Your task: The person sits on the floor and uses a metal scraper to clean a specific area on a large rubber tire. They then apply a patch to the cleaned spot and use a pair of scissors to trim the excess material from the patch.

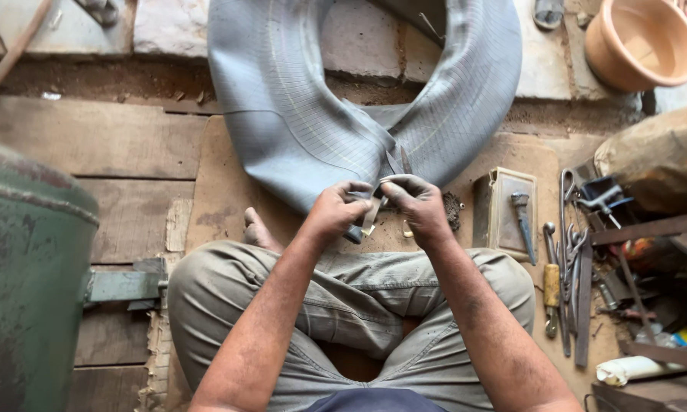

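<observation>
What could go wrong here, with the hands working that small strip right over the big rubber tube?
The left hand and right hand pinch a small pale strip close together; if a blade is involved, which I cannot tell, a slip could nick a finger. The grey inner tube lies just beyond, so a slip might also mark it. Loose metal tools crowd the floor beside the right knee, and the bare foot could catch on them.
</observation>
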